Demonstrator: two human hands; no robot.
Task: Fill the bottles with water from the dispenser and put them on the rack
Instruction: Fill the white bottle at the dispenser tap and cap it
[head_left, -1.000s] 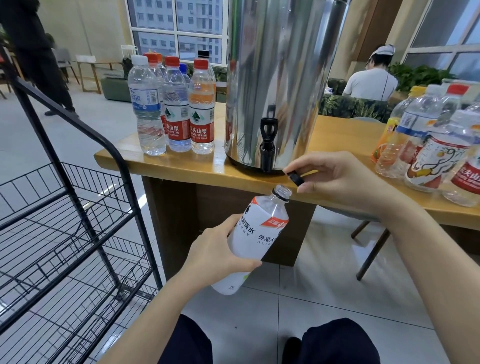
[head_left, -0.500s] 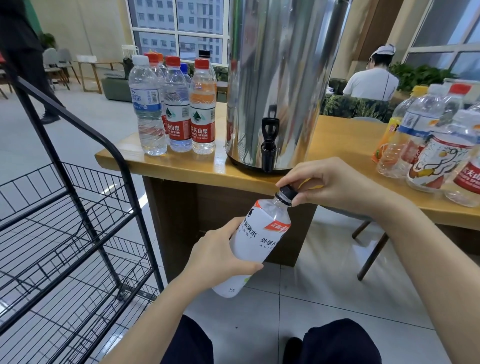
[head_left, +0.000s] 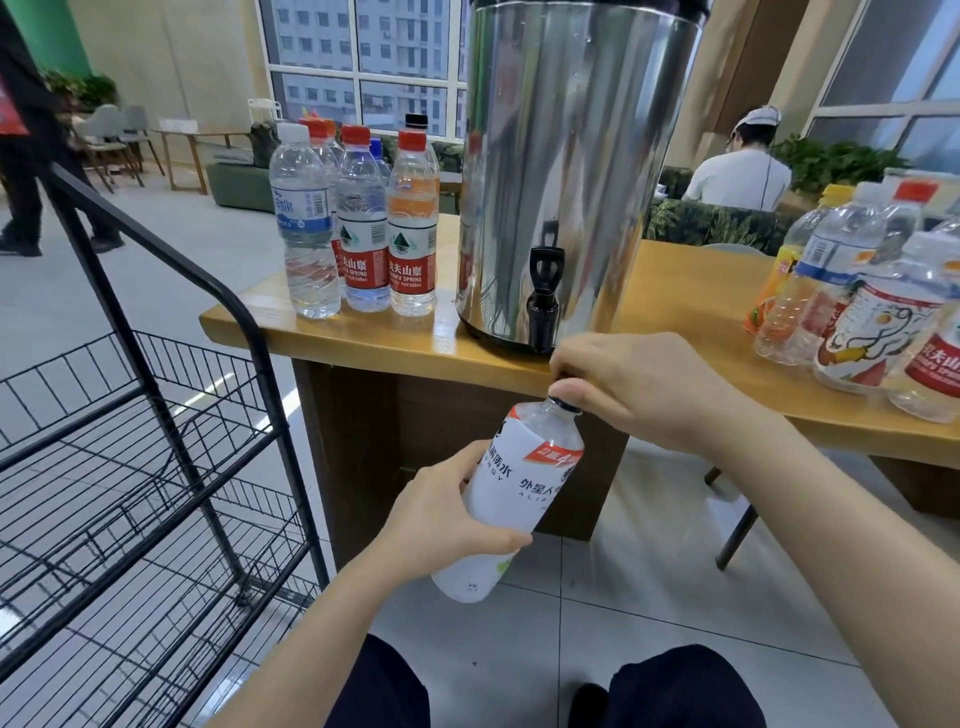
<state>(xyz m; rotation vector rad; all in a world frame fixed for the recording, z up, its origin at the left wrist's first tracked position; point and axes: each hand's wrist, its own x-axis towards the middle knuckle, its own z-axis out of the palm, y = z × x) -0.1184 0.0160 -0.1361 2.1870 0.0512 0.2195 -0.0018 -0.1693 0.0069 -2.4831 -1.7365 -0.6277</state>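
Bottle (head_left: 519, 488) tilted below table (head_left: 363, 345) edge | left hand (head_left: 441, 514) grips body | right hand (head_left: 639, 389) pinches cap (head_left: 566, 404) — rack (head_left: 161, 415) leftward

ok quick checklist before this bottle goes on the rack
1. Left hand grips bottle round the label: ok.
2. Cap tight: right hand pinches and covers it, cannot tell.
3. Bottle full: white label hides the level, cannot tell.
4. Tap shut: no stream shows under it, ok.
5. Rack in view at the left, wire shelves showing: ok.
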